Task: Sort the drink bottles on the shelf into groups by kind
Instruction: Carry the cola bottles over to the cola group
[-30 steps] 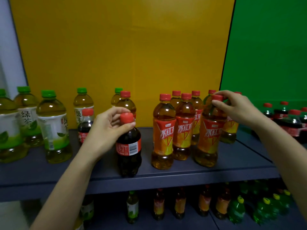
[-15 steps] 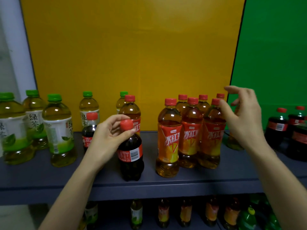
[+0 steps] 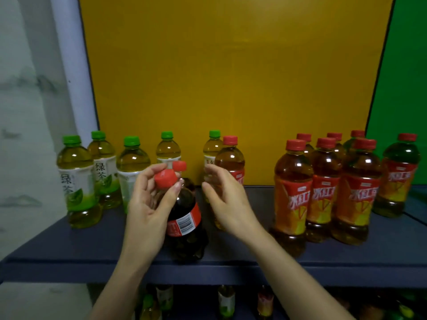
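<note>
Cola bottle (image 3: 184,218): upright at the front edge of the shelf (image 3: 57,245), mid-left; dark drink, red label, red cap.
Left hand (image 3: 147,211): your fingers pinch the cola bottle at the cap and neck, palm against its left side.
Right hand (image 3: 227,204): spread, fingers loosely curled, grips nothing; just right of the cola bottle, in front of the lone red-tea bottle (image 3: 231,162).
Second cola cap (image 3: 179,165): shows just behind your left fingertips; the bottle under it is hidden.
Green-tea bottles (image 3: 78,181): five, green caps, along the left and back of the shelf.
Red-tea group (image 3: 323,195): red caps, orange labels, clustered at right, well apart from both hands.
Shelf: dark blue-grey board; you can see blurred bottles on the lower shelf (image 3: 226,301).
Room: yellow panel (image 3: 231,77) behind, green panel (image 3: 406,77) at right, pale wall (image 3: 25,88) at left.
</note>
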The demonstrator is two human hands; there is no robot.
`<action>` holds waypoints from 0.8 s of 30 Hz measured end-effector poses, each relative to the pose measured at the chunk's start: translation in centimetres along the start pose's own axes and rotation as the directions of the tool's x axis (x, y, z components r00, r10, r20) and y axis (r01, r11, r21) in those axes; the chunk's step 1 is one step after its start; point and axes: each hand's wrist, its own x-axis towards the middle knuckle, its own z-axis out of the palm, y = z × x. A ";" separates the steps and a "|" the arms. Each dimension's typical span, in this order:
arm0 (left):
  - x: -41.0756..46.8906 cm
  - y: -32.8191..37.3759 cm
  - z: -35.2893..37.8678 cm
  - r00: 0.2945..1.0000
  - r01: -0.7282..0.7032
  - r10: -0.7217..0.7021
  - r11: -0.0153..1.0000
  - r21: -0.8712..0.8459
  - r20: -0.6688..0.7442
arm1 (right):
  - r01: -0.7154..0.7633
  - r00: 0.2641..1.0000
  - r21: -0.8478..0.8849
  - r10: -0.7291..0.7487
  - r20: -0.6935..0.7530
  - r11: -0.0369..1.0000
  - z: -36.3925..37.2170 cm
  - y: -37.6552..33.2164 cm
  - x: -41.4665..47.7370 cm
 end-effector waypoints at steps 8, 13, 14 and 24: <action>-0.1 -0.2 -5.6 1.000 0.003 -0.001 0.997 0.075 -0.018 | -0.351 0.934 0.179 0.331 0.131 0.919 8.2 3.2 1.5; 0.5 0.0 -7.0 1.000 -0.005 0.005 0.999 0.053 -0.001 | -0.331 0.942 0.177 0.335 0.004 0.927 7.6 2.1 0.7; 0.8 0.3 -7.0 1.000 -0.013 0.013 0.999 0.044 0.015 | -0.300 0.950 0.213 0.312 -0.026 0.930 6.8 1.4 0.2; 1.3 2.4 -0.1 0.973 -0.089 0.124 0.980 -0.177 0.195 | -0.178 0.934 0.221 0.235 -0.268 0.959 -6.3 -3.4 -8.5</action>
